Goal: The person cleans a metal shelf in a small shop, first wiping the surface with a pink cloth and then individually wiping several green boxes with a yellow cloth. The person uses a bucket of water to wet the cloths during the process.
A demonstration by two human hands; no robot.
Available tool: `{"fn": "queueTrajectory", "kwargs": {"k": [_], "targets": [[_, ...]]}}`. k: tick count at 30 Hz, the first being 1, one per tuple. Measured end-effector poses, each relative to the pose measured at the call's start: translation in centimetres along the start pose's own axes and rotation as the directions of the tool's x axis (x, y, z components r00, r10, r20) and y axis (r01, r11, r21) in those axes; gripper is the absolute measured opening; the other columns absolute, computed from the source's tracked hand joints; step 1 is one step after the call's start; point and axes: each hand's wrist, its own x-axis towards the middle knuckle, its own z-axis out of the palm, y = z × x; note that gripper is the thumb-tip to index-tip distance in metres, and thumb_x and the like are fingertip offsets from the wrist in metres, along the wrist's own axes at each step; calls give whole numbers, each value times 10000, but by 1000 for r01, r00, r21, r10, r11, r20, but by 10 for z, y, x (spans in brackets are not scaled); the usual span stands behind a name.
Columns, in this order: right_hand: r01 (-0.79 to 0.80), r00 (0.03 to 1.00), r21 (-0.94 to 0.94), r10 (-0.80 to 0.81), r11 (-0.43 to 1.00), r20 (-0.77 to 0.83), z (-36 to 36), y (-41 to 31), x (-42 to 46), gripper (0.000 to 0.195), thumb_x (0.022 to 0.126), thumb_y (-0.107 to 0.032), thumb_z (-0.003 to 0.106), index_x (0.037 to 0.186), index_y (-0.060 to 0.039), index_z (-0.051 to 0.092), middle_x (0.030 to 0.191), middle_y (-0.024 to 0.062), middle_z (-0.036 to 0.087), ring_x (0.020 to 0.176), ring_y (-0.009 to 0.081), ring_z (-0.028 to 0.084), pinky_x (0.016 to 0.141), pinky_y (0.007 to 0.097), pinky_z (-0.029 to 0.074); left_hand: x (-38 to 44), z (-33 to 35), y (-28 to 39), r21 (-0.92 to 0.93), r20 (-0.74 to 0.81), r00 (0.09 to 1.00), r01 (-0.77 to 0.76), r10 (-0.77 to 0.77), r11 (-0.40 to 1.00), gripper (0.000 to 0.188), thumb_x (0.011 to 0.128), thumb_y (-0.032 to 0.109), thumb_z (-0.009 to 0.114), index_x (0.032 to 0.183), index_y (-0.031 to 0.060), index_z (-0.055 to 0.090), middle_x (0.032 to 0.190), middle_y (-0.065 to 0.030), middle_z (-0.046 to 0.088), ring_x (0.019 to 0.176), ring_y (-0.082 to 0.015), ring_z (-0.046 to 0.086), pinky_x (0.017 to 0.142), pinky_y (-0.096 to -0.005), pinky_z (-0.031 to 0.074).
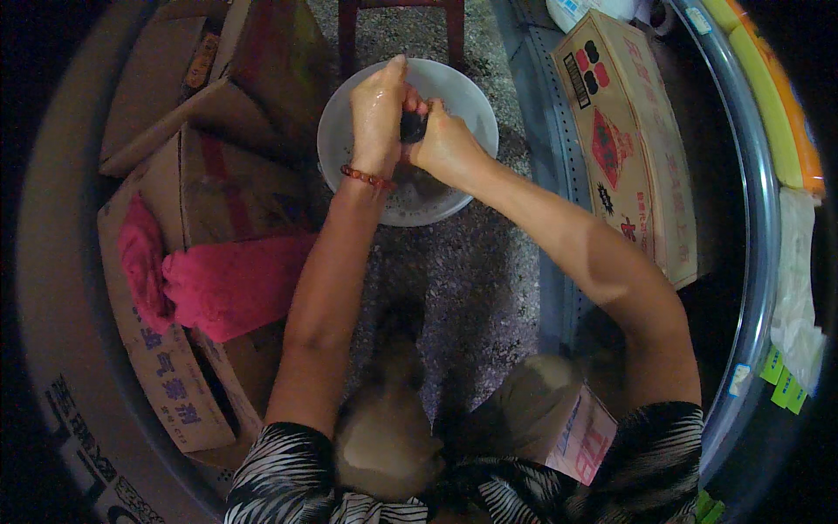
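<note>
A round white basin (334, 141) stands on the speckled floor in front of me, with some water and small dark specks at its bottom. Over it, my left hand (380, 111), wet and with a red bead bracelet (366, 177) at the wrist, is curled on a dark, bunched item (414, 126), perhaps wet cloth. My right hand (445, 141) grips the same dark item from the other side. The fingers hide much of it, so its kind cannot be told.
Cardboard boxes (222, 190) are stacked at the left, with a pink cloth (236, 285) over them. On a metal shelf at the right lies a printed carton (622, 144). Dark red stool legs (454, 36) stand behind the basin. My knees are below.
</note>
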Motion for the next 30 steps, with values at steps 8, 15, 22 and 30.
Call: {"fn": "queueTrajectory", "kwargs": {"k": [8, 15, 22, 30], "targets": [[-49, 992, -111, 62, 993, 113, 15, 8, 5, 641, 679, -285, 659, 1088, 62, 308, 857, 294, 573, 825, 423, 570, 710, 470, 456, 7, -14, -29, -143, -159, 983, 66, -89, 987, 335, 846, 227, 469, 573, 35, 440, 507, -41, 426, 443, -141, 424, 460, -290, 382], [-68, 970, -245, 122, 967, 209, 21, 13, 7, 667, 720, -282, 608, 1155, 79, 253, 882, 285, 579, 845, 415, 573, 752, 457, 461, 9, -20, -43, -150, -255, 961, 74, -110, 986, 328, 843, 233, 481, 581, 41, 436, 503, -46, 421, 442, -149, 426, 463, -300, 406], [9, 976, -278, 52, 960, 210, 22, 16, 5, 706, 721, -275, 609, 1173, 123, 242, 912, 296, 571, 864, 399, 578, 764, 443, 465, 11, -23, -55, -293, -321, 927, 97, -194, 951, 312, 825, 204, 513, 569, 53, 418, 512, -49, 413, 455, -171, 440, 463, -312, 418], [40, 980, -332, 28, 942, 197, 26, 25, 6, 611, 751, -189, 572, 1187, 97, 256, 898, 295, 573, 854, 405, 580, 758, 451, 467, 14, -24, -62, -285, -351, 910, 123, -222, 951, 293, 819, 229, 521, 605, 52, 428, 510, -48, 408, 457, -178, 440, 470, -326, 419]]}}
